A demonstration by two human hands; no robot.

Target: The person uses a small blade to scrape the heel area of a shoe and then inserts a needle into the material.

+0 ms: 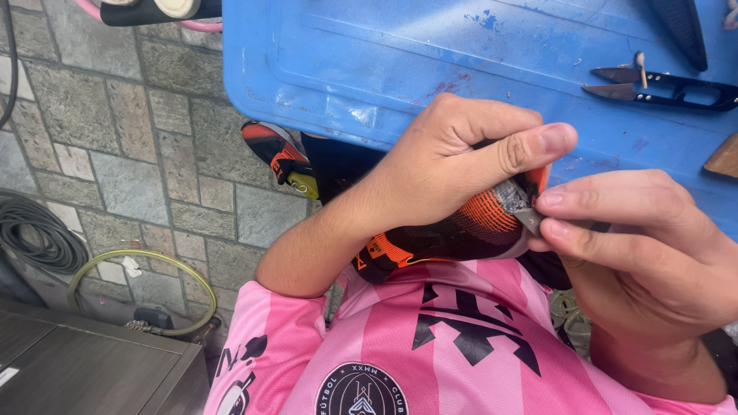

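My left hand [461,157] grips an orange and black sports shoe [453,234] against my chest, thumb pressed on its worn grey toe. My right hand [638,253] pinches a small grey tool or sole edge [530,219] at that toe; what exactly it holds is hard to tell. Both hands meet just below the edge of a blue plastic surface [400,61]. I wear a pink striped jersey [430,346].
Black thread snips [661,86] lie on the blue surface at the upper right. A second orange and black shoe [280,157] sits on the stone floor under it. A coiled black cable [34,234], a yellow-green hose [138,261] and a dark cabinet [84,369] are at left.
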